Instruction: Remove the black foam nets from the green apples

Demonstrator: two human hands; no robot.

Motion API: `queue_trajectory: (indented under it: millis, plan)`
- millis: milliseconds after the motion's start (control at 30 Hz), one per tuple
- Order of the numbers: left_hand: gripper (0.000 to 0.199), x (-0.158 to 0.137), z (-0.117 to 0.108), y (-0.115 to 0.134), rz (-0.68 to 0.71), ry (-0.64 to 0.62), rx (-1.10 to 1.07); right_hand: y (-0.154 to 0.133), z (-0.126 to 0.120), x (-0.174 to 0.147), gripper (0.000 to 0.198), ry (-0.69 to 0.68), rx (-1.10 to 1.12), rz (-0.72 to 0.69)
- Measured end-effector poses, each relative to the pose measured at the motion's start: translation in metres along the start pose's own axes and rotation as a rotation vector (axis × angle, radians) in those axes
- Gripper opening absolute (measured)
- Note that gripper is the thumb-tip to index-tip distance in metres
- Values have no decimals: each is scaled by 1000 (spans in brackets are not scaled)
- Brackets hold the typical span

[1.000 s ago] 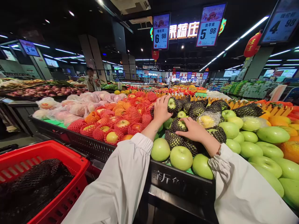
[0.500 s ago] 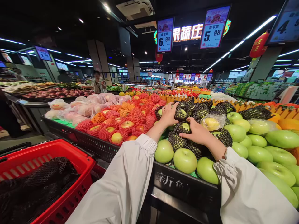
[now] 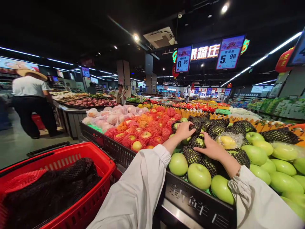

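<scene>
My left hand [image 3: 183, 132] reaches into the pile of green apples in black foam nets, its fingers and thumb curled round a netted apple [image 3: 196, 123] at the back. Part of its grip is hidden. Just right of it, my right hand [image 3: 212, 148] has thumb and forefinger on either side of another netted green apple [image 3: 198, 141], which still rests among the others. Bare green apples [image 3: 199, 176] line the front edge of the black display tray [image 3: 176, 190]. A plastic-wrapped yellow fruit [image 3: 227, 141] lies beyond my right hand.
Red-netted apples [image 3: 145, 136] fill the left of the stand, with pink bagged fruit [image 3: 116, 116] behind. More bare green apples [image 3: 257, 154] lie on the right. A red shopping basket [image 3: 95, 165] with black netted things stands at lower left. A person in a straw hat [image 3: 30, 95] is beyond it.
The view has turned left and tilted up, bringing the person in the hat into sight. My left hand's fingers have drawn closer together; my right hand stays about the same apple.
</scene>
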State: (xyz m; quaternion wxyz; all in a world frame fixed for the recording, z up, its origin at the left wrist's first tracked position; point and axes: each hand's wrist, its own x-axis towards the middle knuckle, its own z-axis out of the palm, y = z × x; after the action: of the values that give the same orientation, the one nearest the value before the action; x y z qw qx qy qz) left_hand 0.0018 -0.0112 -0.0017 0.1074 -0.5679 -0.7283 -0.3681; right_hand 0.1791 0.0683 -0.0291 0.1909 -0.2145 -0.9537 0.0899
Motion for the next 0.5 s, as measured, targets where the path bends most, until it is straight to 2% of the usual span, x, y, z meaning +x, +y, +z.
queue_trajectory:
  millis: [67,133,267,367,500]
  plan:
    - [43,-6,-22,3,-41,-43,29,2,2,1,92,1,2,-5]
    - [45,-21,-52,1,-28,-19,55,5,4,2,94,4,-4,-12]
    - [38,-79,-116,-28,50,97,107,7,7,4,99,-2,-31,-25]
    - [42,-141,-157,-74,-41,110,234,5,7,3,97,-49,-78,-8]
    - [49,-234,-200,-163,-360,140,483,0,4,1,95,-87,-128,2]
